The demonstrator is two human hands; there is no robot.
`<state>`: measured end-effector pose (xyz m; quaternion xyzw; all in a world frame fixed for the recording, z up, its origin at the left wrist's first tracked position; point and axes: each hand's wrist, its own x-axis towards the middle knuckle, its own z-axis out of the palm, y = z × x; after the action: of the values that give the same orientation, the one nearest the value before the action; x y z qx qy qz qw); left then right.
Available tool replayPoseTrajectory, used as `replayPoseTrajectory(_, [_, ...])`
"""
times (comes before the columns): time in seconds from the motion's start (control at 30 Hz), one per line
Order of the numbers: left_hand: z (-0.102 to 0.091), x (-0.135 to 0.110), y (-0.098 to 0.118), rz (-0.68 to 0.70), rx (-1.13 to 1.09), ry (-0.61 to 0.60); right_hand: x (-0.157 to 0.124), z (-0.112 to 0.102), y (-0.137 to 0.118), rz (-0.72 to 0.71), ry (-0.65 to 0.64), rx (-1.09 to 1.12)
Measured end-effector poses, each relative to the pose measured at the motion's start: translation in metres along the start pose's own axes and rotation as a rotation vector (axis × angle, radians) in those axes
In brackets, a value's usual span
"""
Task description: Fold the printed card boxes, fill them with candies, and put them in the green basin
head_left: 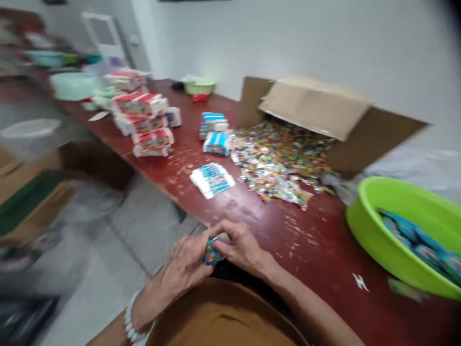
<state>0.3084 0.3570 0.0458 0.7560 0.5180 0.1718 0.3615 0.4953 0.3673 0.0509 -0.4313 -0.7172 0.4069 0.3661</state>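
Observation:
Both my hands meet at the near edge of a dark red table (273, 226). My left hand (185, 264) and my right hand (239, 245) are closed together on a small blue printed packet (212, 253), most of it hidden by my fingers. A fanned stack of blue and white packets (212, 179) lies on the table just beyond my hands. Further back is a heap of small colourful shiny packets (281, 163) spilling from a tipped cardboard box (317, 108).
A lime green basin (389, 226) with blue packets stands at the right. Blue and white packet bundles (216, 134) and red and white stacked boxes (146, 122) sit further along the table. Bowls (74, 85) stand at the far left end. Grey floor and cardboard lie to the left.

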Motion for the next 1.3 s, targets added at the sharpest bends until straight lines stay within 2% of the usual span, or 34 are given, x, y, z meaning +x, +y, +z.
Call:
replayPoseTrajectory(0.1, [0.024, 0.031, 0.013, -0.056, -0.066, -0.148, -0.024, -0.027, 0.005, 0.055, 0.085, -0.027])
replayPoseTrajectory(0.17, [0.037, 0.043, 0.023, -0.093, -0.198, -0.197, -0.040, -0.056, 0.017, 0.093, 0.185, -0.028])
replayPoseTrajectory(0.27, [0.048, 0.046, 0.039, -0.237, -0.524, -0.252, -0.061, -0.118, 0.049, 0.234, 0.489, -0.283])
replayPoseTrajectory(0.33, [0.053, 0.043, 0.049, -0.347, -0.758, -0.264, -0.068, -0.162, 0.075, 0.422, 0.679, -0.469])
replayPoseTrajectory(0.43, [0.060, 0.041, 0.059, -0.427, -0.945, -0.255, -0.063, -0.209, 0.110, 0.530, 0.763, -0.556])
replayPoseTrajectory(0.5, [0.062, 0.041, 0.062, -0.427, -1.002, -0.249, -0.053, -0.223, 0.127, 0.580, 0.751, -0.595])
replayPoseTrajectory(0.63, [0.059, 0.050, 0.065, -0.396, -1.055, -0.309, -0.042, -0.219, 0.143, 0.673, 0.682, -0.646])
replayPoseTrajectory(0.77, [0.052, 0.064, 0.068, -0.342, -0.960, -0.326, -0.051, -0.201, 0.142, 0.674, 0.625, -0.654])
replayPoseTrajectory(0.9, [0.052, 0.077, 0.071, -0.299, -0.830, -0.316, -0.067, -0.184, 0.133, 0.616, 0.616, -0.609])
replayPoseTrajectory(1.07, [0.062, 0.083, 0.067, -0.197, -0.800, -0.278, -0.078, -0.168, 0.105, 0.543, 0.715, -0.492])
replayPoseTrajectory(1.13, [0.065, 0.082, 0.067, -0.175, -0.765, -0.256, -0.077, -0.153, 0.087, 0.446, 0.680, -0.403])
replayPoseTrajectory(1.23, [0.066, 0.078, 0.068, -0.145, -0.700, -0.261, -0.066, -0.123, 0.059, 0.139, 0.481, -0.225])
replayPoseTrajectory(1.3, [0.065, 0.075, 0.068, -0.114, -0.664, -0.306, -0.057, -0.106, 0.046, -0.061, 0.348, -0.186])
